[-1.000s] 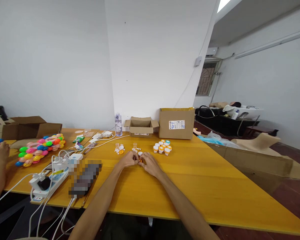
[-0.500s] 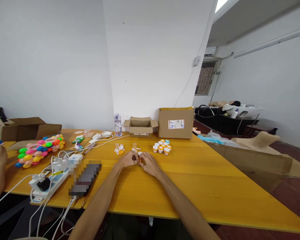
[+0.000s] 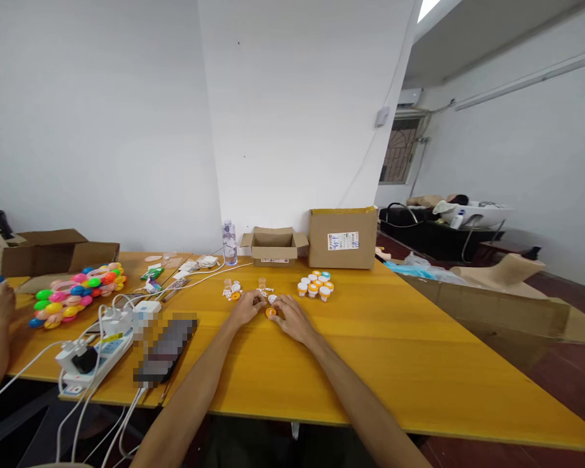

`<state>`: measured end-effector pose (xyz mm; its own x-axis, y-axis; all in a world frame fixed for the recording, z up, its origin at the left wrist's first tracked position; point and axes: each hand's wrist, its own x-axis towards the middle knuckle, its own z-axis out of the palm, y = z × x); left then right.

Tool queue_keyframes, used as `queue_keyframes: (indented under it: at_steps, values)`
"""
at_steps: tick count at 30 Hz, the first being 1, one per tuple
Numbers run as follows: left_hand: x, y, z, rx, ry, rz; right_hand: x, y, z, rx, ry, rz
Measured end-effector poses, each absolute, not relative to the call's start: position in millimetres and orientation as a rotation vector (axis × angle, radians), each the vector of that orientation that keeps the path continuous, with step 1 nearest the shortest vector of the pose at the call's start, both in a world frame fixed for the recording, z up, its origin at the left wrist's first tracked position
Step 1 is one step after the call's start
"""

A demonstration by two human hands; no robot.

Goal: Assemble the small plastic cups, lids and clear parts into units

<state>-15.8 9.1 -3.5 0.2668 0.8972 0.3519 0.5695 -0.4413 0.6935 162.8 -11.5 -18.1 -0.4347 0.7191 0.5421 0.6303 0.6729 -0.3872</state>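
Yellow wooden table (image 3: 419, 370) against a white wall (image 3: 292, 130), and the right hand (image 3: 288, 316) has fingertips touching a small round orange cap (image 3: 271, 312) between both hands. Can't tell if it's actually pinched. The left hand (image 3: 248, 308) is just beside, fingers curled, off the cap; can't tell if it's holding anything.
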Motion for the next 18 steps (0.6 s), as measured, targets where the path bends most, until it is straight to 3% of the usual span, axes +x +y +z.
queue_keyframes:
  at_steps: [18]
  values:
    - [-16.3,10.9,-10.3,2.144,1.382,1.110,155.9,-3.4,-21.8,-1.022,-2.224,0.060]
